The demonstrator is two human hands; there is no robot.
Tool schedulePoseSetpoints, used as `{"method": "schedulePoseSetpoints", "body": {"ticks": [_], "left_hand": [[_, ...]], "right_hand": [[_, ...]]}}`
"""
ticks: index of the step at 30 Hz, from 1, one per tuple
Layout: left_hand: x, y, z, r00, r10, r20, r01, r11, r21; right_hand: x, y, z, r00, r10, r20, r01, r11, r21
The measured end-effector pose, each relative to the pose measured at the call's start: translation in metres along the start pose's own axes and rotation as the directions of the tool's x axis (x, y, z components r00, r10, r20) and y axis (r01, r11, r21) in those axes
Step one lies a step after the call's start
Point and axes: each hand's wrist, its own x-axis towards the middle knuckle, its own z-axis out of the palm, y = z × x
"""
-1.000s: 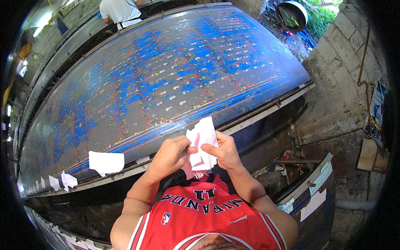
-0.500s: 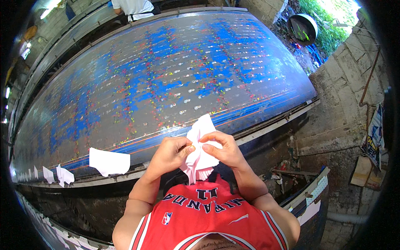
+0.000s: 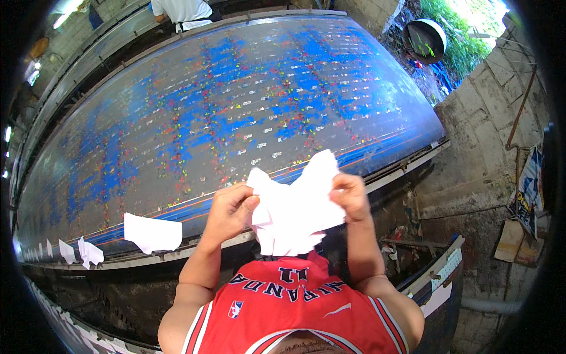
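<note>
Between my two hands, above the near edge of the long printing table (image 3: 401, 112), a white cloth piece (image 3: 298, 200) is spread out. My left hand (image 3: 230, 211) pinches its left edge between thumb and fingers. At its right edge, the fingers of my right hand (image 3: 352, 197) are closed on the cloth. More white cloth pieces (image 3: 290, 243) hang bunched just below it, close to my red jersey; what holds them is hidden. To the left, a flat white cloth piece (image 3: 152, 232) hangs over the table's near edge.
Several smaller white pieces (image 3: 91, 252) lie along the edge farther left. Blue paint and coloured specks cover the dark tabletop. A person in a white shirt (image 3: 184, 12) stands beyond the far side. At right are a block wall (image 3: 471, 159) and a round pan (image 3: 424, 41).
My hands have moved apart, the right one going right and slightly up. The cloth, crumpled between my fingers before, is now spread wide. The person beyond has shifted slightly left.
</note>
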Motion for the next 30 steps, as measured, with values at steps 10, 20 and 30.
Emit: {"method": "schedulePoseSetpoints", "body": {"ticks": [10, 20, 30], "left_hand": [[-0.013, -0.070, 0.015, 0.856, -0.428, -0.290, 0.455, 0.890, 0.029], [0.034, -0.025, 0.165, 0.968, -0.144, -0.203, 0.233, 0.813, 0.534], [0.107, 0.115, 0.415, 0.969, 0.119, 0.217, -0.114, 0.993, -0.037]], "right_hand": [[-0.038, -0.051, -0.174, 0.900, -0.221, -0.374, 0.335, 0.902, 0.272], [-0.112, -0.036, -0.288, 0.815, -0.101, -0.571, 0.293, 0.921, 0.256], [-0.150, -0.047, -0.285, 0.891, -0.084, -0.447, 0.144, 0.984, 0.101]]}}
